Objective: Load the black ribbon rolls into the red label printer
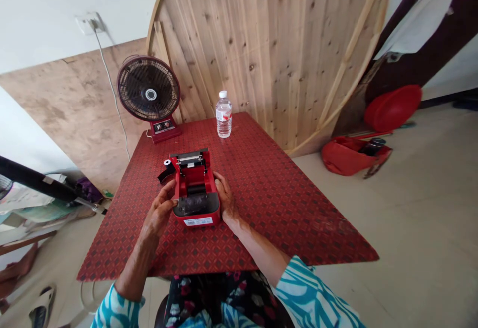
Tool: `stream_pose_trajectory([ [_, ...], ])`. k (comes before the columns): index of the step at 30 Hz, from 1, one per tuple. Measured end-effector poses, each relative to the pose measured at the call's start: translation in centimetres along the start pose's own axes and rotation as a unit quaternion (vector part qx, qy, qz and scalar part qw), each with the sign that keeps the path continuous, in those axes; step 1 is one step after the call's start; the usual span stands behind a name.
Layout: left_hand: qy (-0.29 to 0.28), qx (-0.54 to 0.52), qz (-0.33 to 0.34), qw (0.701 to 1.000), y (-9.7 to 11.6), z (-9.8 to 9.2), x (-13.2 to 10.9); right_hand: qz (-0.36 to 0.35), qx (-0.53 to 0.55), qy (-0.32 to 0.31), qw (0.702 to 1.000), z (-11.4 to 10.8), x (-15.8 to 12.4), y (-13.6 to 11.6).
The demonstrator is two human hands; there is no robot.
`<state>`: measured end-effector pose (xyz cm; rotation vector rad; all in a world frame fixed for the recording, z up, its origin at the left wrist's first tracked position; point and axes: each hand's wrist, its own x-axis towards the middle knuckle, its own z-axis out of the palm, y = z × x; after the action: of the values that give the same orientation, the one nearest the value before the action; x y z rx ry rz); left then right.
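Observation:
A small red and black label printer point(196, 193) sits on the red patterned table point(269, 193) with its lid tilted open toward the far side. My left hand point(161, 209) grips its left side, fingers curled against the casing. My right hand point(224, 195) presses against its right side, fingers wrapped round the edge. A small black roll with a white core point(167, 167) lies just beyond the printer's left corner, touching or nearly touching it.
A clear water bottle point(223, 115) stands at the table's far middle. A red desk fan point(149, 94) sits at the far left corner, its cord running up the wall. A round wooden tabletop point(280, 44) leans behind. Red bag point(349, 155) and red basin point(392, 106) lie on the floor right.

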<state>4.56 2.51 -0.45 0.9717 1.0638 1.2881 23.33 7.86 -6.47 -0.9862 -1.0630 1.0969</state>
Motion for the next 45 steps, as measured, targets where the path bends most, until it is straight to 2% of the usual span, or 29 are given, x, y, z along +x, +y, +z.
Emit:
stream_pose_trajectory([
  [3, 0.003, 0.049, 0.014, 0.999, 0.6, -0.2, -0.2, -0.005, -0.002, -0.003, 1.0, 0.0, 0.1, 0.0],
  [6, 0.011, 0.193, 0.111, 0.975, 2.1, -0.1, -0.1, -0.009, 0.001, -0.007, 1.0, 0.1, 0.2, 0.1],
  [8, -0.02, 0.331, 0.187, 0.925, 3.4, 0.6, 0.6, -0.011, 0.002, -0.004, 1.0, 0.2, 0.3, 0.3],
  [10, -0.094, 0.469, 0.219, 0.85, 4.5, 1.8, 1.7, -0.016, 0.002, 0.002, 1.0, 0.2, 0.4, 0.4],
  [13, -0.193, 0.636, 0.177, 0.726, 5.4, 3.9, 4.1, -0.028, 0.006, 0.009, 1.0, 0.3, 0.5, 0.5],
  [14, -0.211, 0.671, 0.155, 0.694, 5.5, 4.4, 4.9, -0.03, 0.008, 0.011, 0.999, 0.3, 0.5, 0.5],
  [15, -0.222, 0.691, 0.136, 0.675, 5.5, 4.7, 5.6, -0.032, 0.011, 0.012, 0.999, 0.4, 0.6, 0.5],
  [16, -0.232, 0.694, 0.122, 0.671, 5.4, 4.9, 6.3, -0.034, 0.013, 0.012, 0.999, 0.4, 0.6, 0.5],
  [21, -0.263, 0.617, 0.115, 0.733, 4.9, 4.4, 8.8, -0.033, 0.021, 0.01, 0.999, 0.5, 0.5, 0.3],
  [24, -0.263, 0.594, 0.124, 0.75, 4.9, 4.2, 9.1, -0.031, 0.022, 0.019, 0.999, 0.5, 0.5, 0.2],
  [28, -0.223, 0.568, 0.148, 0.778, 5.7, 4.8, 7.4, -0.028, 0.024, 0.009, 0.999, 0.5, 0.5, 0.0],
  [31, -0.181, 0.512, 0.164, 0.823, 7.2, 5.1, 4.9, -0.018, 0.023, 0.002, 1.0, 0.3, 0.4, -0.2],
  [33, -0.149, 0.472, 0.176, 0.851, 8.5, 4.5, 3.2, -0.012, 0.019, 0.002, 1.0, 0.2, 0.4, -0.2],
  [36, -0.071, 0.449, 0.175, 0.873, 10.3, 1.7, 1.1, -0.01, 0.016, 0.001, 1.0, 0.1, 0.4, -0.2],
  [39, 0.037, 0.398, 0.146, 0.905, 11.1, -2.9, 0.3, -0.009, 0.021, 0.003, 1.0, 0.1, 0.3, -0.1],
  [42, 0.108, 0.338, 0.126, 0.926, 10.2, -7.0, 0.8, -0.008, 0.027, 0.01, 1.0, 0.1, 0.3, 0.1],
  [45, 0.132, 0.331, 0.104, 0.928, 7.8, -9.3, 2.6, -0.004, 0.024, 0.015, 1.0, 0.0, 0.3, 0.3],
])
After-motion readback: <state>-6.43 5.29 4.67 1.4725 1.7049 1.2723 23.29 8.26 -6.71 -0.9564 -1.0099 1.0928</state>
